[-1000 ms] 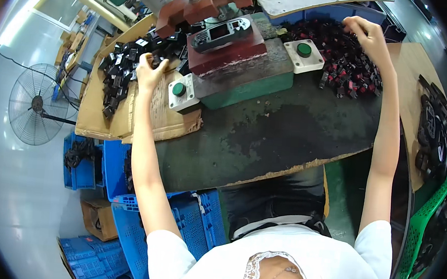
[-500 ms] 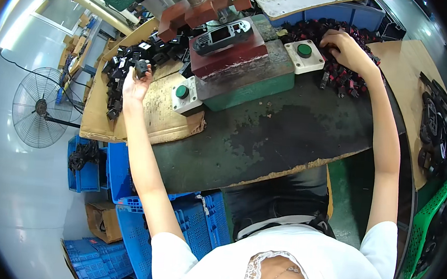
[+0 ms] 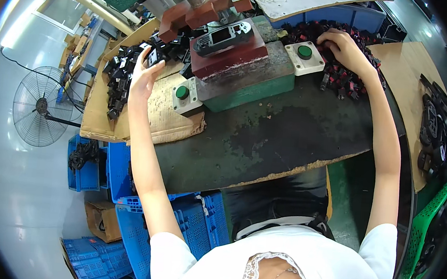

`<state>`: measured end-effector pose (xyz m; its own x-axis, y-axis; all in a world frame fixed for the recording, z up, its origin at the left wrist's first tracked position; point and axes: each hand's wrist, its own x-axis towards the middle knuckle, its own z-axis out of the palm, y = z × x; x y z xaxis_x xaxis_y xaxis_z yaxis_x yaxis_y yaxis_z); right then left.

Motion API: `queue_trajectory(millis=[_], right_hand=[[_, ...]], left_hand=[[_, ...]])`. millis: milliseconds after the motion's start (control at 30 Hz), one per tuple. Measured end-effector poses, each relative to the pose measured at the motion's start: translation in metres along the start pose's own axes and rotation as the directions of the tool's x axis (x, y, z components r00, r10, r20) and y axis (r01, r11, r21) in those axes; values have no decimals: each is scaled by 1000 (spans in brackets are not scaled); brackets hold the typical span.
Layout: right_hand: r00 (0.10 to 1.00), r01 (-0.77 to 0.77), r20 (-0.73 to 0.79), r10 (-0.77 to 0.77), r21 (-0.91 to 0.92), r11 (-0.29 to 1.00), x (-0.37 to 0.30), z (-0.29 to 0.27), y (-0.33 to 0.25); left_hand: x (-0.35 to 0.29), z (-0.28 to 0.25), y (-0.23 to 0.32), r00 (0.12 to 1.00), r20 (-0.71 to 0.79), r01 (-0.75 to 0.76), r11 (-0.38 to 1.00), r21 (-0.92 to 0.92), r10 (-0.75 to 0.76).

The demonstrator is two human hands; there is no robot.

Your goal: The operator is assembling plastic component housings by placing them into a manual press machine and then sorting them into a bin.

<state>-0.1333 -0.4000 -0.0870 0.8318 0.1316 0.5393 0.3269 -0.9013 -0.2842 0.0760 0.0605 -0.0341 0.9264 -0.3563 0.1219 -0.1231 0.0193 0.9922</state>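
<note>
My left hand [image 3: 144, 78] is over the cardboard on the left, thumb and fingers spread apart. A small black block-shaped part [image 3: 155, 57] shows beyond its fingertips, in front of a pile of similar black parts [image 3: 119, 81]; whether it touches the fingers is unclear. My right hand [image 3: 341, 46] reaches into a heap of small black and red parts [image 3: 344, 78], its fingers curled and their tips partly hidden. Between the hands, a long black and silver casing [image 3: 223, 37] lies on the dark red block [image 3: 230, 58] of a press.
Reddish-brown press jaws [image 3: 196, 15] hang above the casing. White boxes with green buttons flank the base, one left [image 3: 183, 92] and one right [image 3: 304, 52]. Black casings [image 3: 434, 124] lie on the board at far right. Blue crates [image 3: 136, 243] stand below left, near a fan [image 3: 40, 107].
My left hand has opened from its grip on a small dark part and moved slightly right. My right hand has shifted slightly left within the heap.
</note>
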Motion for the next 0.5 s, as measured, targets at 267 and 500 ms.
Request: queue_trajectory(millis=[267,500], right_hand=[[983,-178,-15,185,201,963,4,0,-12],[973,-192,-108,205,122,974,9,-6,-24]], left_hand=[[-5,29,17,993,-13,-119,989,92,121],[-14,69,37,968,150,-205,979,-6,204]])
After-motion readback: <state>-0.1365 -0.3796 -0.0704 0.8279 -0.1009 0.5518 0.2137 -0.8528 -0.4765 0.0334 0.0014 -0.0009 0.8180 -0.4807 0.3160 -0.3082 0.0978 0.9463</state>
